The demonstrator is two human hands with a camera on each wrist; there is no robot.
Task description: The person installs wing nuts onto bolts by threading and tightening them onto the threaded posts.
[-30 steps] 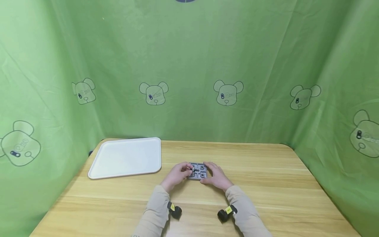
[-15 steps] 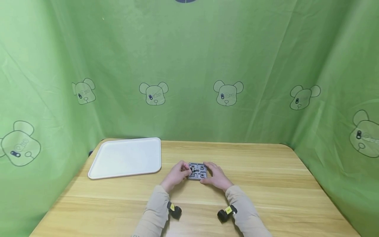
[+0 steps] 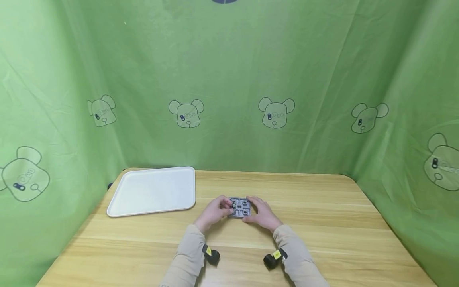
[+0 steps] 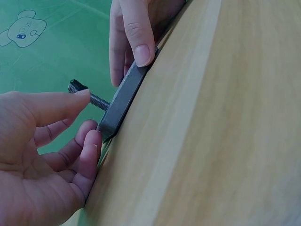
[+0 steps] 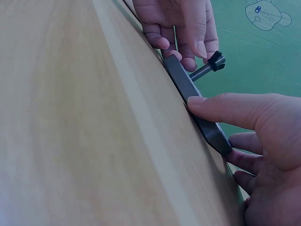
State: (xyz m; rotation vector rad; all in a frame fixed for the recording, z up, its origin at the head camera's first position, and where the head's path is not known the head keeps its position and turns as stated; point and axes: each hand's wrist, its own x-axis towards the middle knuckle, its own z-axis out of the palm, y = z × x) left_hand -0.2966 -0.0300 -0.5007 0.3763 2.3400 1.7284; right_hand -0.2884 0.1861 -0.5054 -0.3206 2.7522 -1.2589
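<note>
A grey square metal plate [image 3: 245, 207] with recessed holes lies on the wooden table. From it rises a threaded bolt [image 4: 99, 101], carrying what looks like a dark wing nut [image 5: 217, 61] at its free end. My left hand [image 3: 213, 211] has thumb and index finger at the wing nut, seemingly pinching it; the index fingertip is partly hidden. Its other fingers curl beside the plate's left edge. My right hand [image 3: 263, 214] grips the plate's right side, thumb on the near edge and fingers toward the far edge, as the right wrist view also shows.
A white rectangular tray [image 3: 152, 191] lies at the table's back left. Green curtains [image 3: 229, 139] printed with bear heads stand behind and on both sides of the table. Each wrist wears a small black camera.
My left thumb and fingers have shifted slightly around the wing nut, which now shows at a different angle. The plate and my right hand have stayed in place.
</note>
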